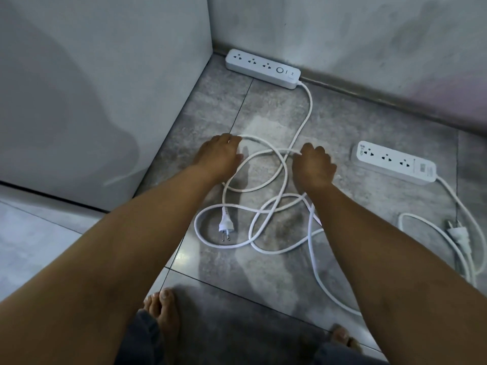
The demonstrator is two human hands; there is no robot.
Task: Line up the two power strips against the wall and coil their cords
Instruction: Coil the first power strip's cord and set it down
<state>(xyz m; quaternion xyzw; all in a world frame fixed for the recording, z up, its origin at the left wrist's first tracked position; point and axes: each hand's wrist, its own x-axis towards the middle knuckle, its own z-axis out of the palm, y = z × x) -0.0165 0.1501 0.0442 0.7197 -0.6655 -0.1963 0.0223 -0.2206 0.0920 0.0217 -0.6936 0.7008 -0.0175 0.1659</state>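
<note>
Right now you are gripping the cord with both hands in the middle of the frame. Your left hand is curling its fingers over the top of a loop, and your right hand is closing its fingertips on the same loop just across from it. Holding it at two points looks meant to open the tangle so a coil can be started.

Below your hands the rest is lying in crossed loops on the floor, with the plug pointing its pins toward the bottom edge.

In the upper middle the far strip is sitting against the wall, its long axis running along the skirting and its cord end facing right. At the right the near strip is lying roughly parallel but well apart from the wall, also cord end right, so it is waiting to be lined up. Its own cord is trailing loose toward the lower right.
</note>
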